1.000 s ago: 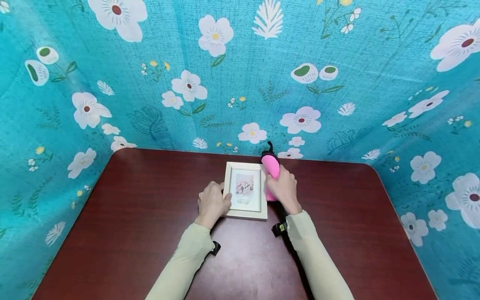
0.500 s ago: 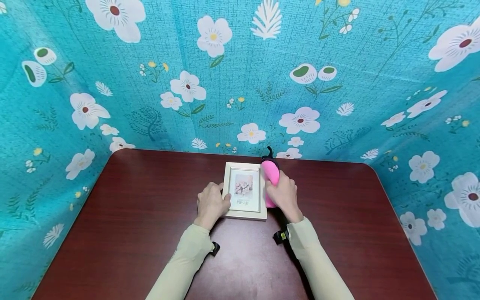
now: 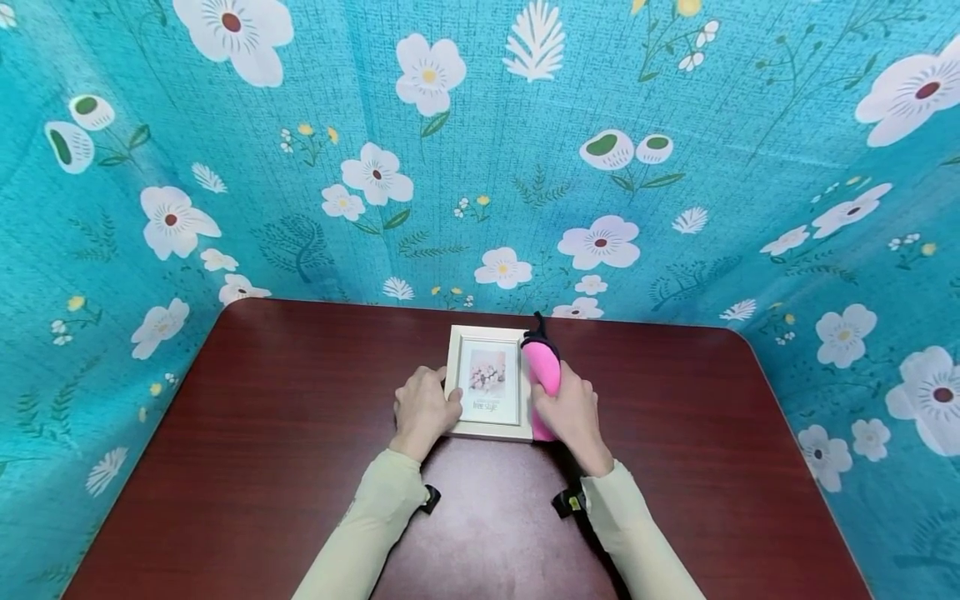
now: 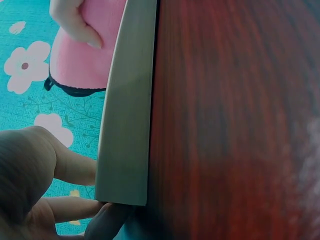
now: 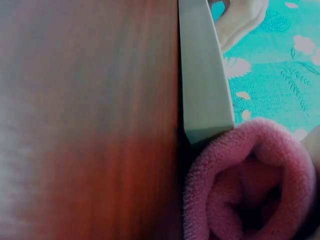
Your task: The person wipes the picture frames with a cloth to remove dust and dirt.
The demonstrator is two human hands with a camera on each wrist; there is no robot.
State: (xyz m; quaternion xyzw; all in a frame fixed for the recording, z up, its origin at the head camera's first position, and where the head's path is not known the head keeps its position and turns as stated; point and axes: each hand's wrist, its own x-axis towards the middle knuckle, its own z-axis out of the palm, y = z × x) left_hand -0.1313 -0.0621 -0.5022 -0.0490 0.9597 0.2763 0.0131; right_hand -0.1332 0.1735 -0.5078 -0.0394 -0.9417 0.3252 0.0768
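Two hands, both mine, are engaged at one picture frame (image 3: 491,429). The frame, cream in colour, lies face up on the dark red-brown table (image 3: 300,433), a little toward the far edge, between my hands. Whether its left edge is raised at all I cannot tell.

My left hand (image 3: 423,410) grips the frame at the lower part of its left side. The thumb rests on the face near the border; the other fingers are bent along the outer side, so the gap between them is only the frame's own thickness.

My right hand (image 3: 570,410) is closed round a pink cloth (image 3: 543,367), thumb laid over it on the side nearest the frame. The cloth is fleecy, with black edging (image 4: 80,92) and a black strap (image 3: 538,325) standing out at its far end. It overlaps the frame's right border and touches it. The right wrist view shows the near end of the cloth curled into a fold with a dark hollow, pressed against the frame's corner.

Within the frame is a print (image 3: 487,372) of pale pink blossoms, with lettering below. I note pale long sleeves (image 3: 371,508) on both arms and a black device (image 3: 567,502) at each wrist. Beyond the table hangs a turquoise backdrop (image 3: 480,150) patterned with white flowers.
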